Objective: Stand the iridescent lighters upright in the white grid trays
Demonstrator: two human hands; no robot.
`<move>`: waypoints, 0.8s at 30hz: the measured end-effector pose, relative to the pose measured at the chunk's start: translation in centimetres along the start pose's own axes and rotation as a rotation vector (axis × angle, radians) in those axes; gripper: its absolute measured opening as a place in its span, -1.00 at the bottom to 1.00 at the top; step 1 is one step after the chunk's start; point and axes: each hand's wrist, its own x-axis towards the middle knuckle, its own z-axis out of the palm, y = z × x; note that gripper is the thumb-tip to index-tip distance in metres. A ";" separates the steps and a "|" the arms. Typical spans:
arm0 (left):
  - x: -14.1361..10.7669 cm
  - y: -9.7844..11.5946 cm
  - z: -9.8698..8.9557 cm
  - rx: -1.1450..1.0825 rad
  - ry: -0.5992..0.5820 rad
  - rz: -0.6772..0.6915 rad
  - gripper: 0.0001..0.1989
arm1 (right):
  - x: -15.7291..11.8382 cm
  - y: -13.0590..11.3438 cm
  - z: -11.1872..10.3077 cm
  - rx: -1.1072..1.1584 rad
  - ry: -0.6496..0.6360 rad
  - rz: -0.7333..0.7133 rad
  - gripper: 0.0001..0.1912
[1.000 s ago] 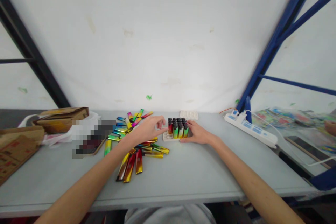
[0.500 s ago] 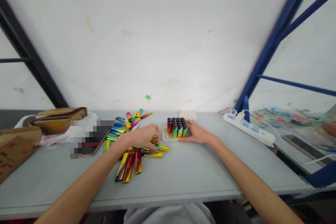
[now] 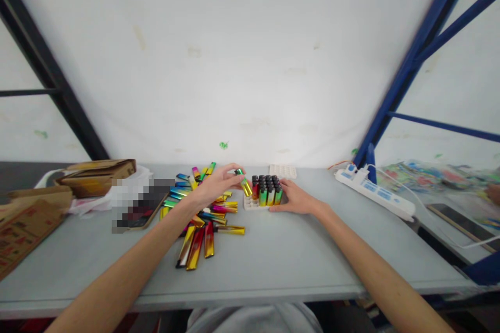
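Between the fingertips of my left hand (image 3: 219, 184) is a green and gold lighter (image 3: 245, 186), tilted, just over the left side of a white tray (image 3: 252, 206). Several lighters (image 3: 269, 191) with dark tops stand upright in that tray, packed toward its right; empty sockets show at the front left. My right hand (image 3: 297, 199) curls round the tray's right side, thumb at the front corner and fingers behind. A loose heap of shiny multicoloured lighters (image 3: 197, 247) lies left of the tray, partly hidden under my left forearm.
A second white tray (image 3: 283, 170) lies by the wall. Off to the left are cardboard boxes (image 3: 97, 174), a white plastic bag (image 3: 142, 174) and a dark phone-like slab (image 3: 154, 203). On the right lie a power strip (image 3: 375, 192) with cables and a phone (image 3: 463, 223). Another person's hand (image 3: 492, 192) shows at the right edge.
My left hand has risen from the heap toward the tray and now carries a green and gold lighter. My right hand stays at the tray. The view has shifted slightly.
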 end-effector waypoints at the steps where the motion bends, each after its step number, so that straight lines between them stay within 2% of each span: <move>1: 0.1 -0.2 0.1 -0.032 0.033 -0.005 -0.64 | 0.0 -0.1 0.0 -0.001 0.002 -0.001 -0.19; 3: 0.1 -0.3 0.4 -0.045 0.071 -0.024 -0.62 | 0.0 -0.2 -0.1 -0.004 0.001 0.000 -0.19; 6: 0.0 -0.4 0.9 -0.054 0.027 -0.064 -0.60 | 0.0 -0.1 0.0 -0.006 -0.005 0.001 -0.20; 12: 0.0 -0.5 1.8 -0.282 -0.007 -0.128 -0.71 | 0.0 0.2 0.2 -0.003 0.014 0.004 -0.20; 15: 0.2 -0.7 1.9 -0.351 -0.010 -0.203 -0.64 | 0.0 0.2 0.2 -0.008 0.009 0.014 -0.19; 18: 0.4 -0.9 1.9 -0.311 0.004 -0.273 -0.52 | 0.0 0.2 0.2 -0.006 0.012 0.013 -0.21; 21: 0.6 -1.2 1.9 -0.244 0.036 -0.265 -0.54 | 0.0 0.2 0.2 -0.005 0.010 0.003 -0.23; 24: 0.8 -1.5 1.8 -0.170 0.116 -0.232 -0.59 | 0.1 0.2 0.1 -0.009 0.000 0.003 -0.22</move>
